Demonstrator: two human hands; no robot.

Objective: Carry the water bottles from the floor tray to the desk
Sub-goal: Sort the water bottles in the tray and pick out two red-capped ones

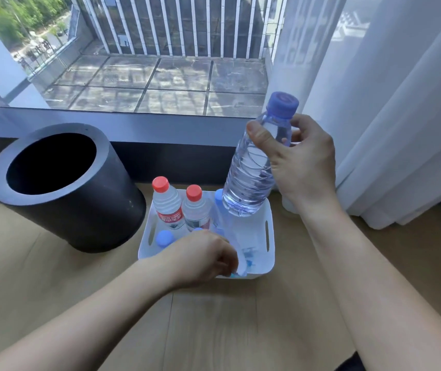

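Head view looks down on a white tray (270,238) sitting on the wooden floor (214,325), just in front of a low window sill (133,127). The right hand (303,163) is wrapped around the upper part of a clear water bottle (251,178) with a blue cap (282,101), thumb across its shoulder and fingers behind the neck. That bottle is lifted clear above the tray's back right corner; its long axis runs near upright but leans, cap up and toward the right, base down over the tray.

The left hand (200,257) is down inside the front of the tray, fingers curled around something at the near edge. It looks like the end of another clear bottle (243,250) lying or tipping along the tray's right half, but the hand covers too much to tell how firmly it grips.

Two red-capped bottles (167,204) (196,210) stand upright side by side at the back of the tray, caps up. A pale blue cap (164,238) shows at the front left, just beside the left wrist.

A dark cylindrical bin (85,207) stands left of the tray, close to it. Sheer white curtains (401,116) hang to the right.
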